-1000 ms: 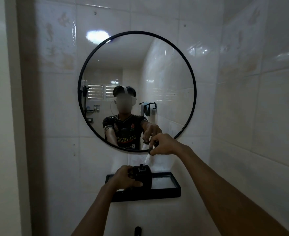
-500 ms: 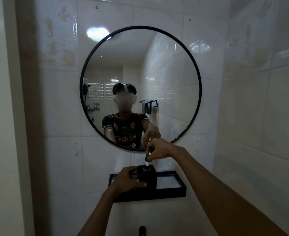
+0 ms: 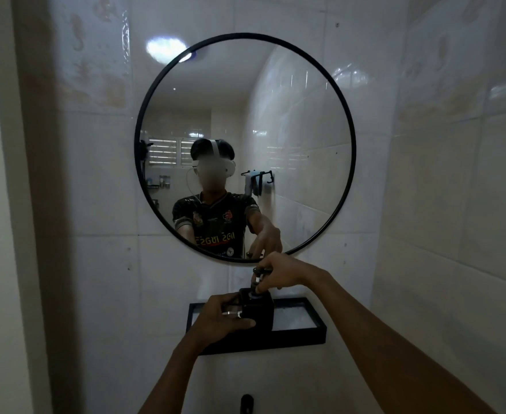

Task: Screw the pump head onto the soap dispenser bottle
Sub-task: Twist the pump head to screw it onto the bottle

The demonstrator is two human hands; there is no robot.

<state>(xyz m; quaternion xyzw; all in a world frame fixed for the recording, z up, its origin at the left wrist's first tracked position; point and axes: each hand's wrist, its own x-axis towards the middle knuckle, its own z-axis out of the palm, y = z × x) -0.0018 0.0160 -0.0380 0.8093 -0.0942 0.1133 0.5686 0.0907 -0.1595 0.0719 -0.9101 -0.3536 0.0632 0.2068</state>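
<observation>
A black square soap dispenser bottle [image 3: 260,309] stands on a black wall shelf [image 3: 299,336]. My left hand [image 3: 220,316] grips the bottle from its left side. The black pump head [image 3: 259,274] sits upright over the bottle's neck, its white stem reaching down into the opening. My right hand [image 3: 281,274] is closed around the pump head from the right. Whether the collar touches the neck is hidden by my fingers.
A round black-framed mirror [image 3: 353,150] hangs on the tiled wall above the shelf and reflects a person with both arms out. Tiled walls close in on the left and right. A small dark fitting [image 3: 246,403] shows low on the wall below the shelf.
My right hand has lowered the pump head, so its tube has gone down into the bottle's neck. My left hand has kept its hold on the bottle.
</observation>
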